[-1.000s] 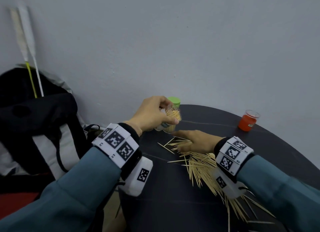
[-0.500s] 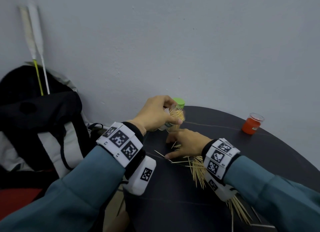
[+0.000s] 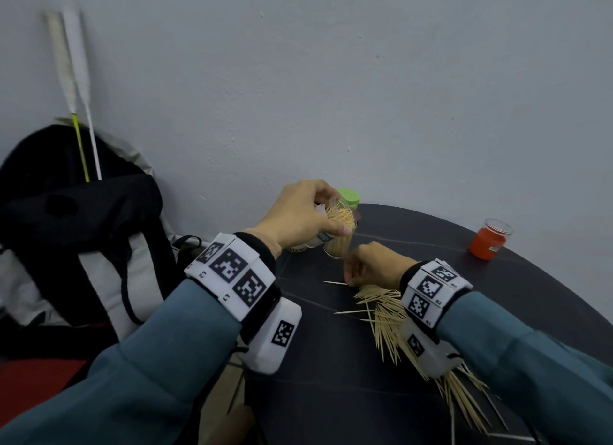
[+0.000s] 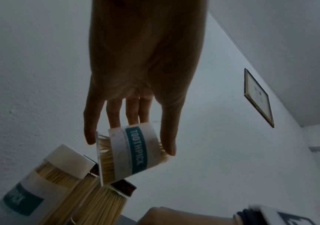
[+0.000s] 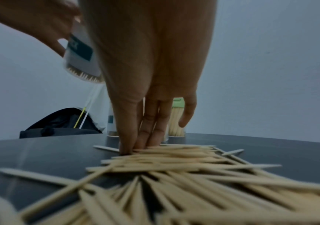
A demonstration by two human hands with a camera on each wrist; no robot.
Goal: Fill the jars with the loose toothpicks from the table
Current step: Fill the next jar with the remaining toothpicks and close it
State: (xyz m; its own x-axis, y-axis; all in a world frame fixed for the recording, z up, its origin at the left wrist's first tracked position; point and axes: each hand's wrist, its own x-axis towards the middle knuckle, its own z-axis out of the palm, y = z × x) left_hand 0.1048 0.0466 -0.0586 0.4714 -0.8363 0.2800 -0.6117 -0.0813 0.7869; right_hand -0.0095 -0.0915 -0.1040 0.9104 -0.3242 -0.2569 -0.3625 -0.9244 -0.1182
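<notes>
Toothpicks (image 3: pixel 391 315), thin pale wooden sticks, lie in a loose heap on the dark round table (image 3: pixel 331 395), running from the centre of the head view down toward its lower right corner. In the right wrist view the same heap (image 5: pixel 174 164) fills the lower half of the frame.

Just above centre in the head view, the left hand (image 3: pixel 298 217) holds a small clear plastic jar with a white and teal "TOOTHPICK" label (image 4: pixel 134 152), tilted and lifted off the table, already partly filled with sticks. Its grip is grasping the jar, thumb on one side and fingers on the other, as the left wrist view shows at centre.

The right hand (image 3: pixel 373 265) sits right of centre in the head view at the far end of the heap, knuckles up. In the right wrist view its fingertips (image 5: pixel 128 146) point down and touch the table and the nearest sticks; whether this grip has actually pinched any stick I cannot tell.

Behind the hands stand more filled jars, one with a green lid (image 3: pixel 348 197). At the right edge of the table is a small clear cup of orange-red contents (image 3: pixel 487 240). A black and grey backpack (image 3: pixel 66 232) fills the left of the head view against the pale wall.
</notes>
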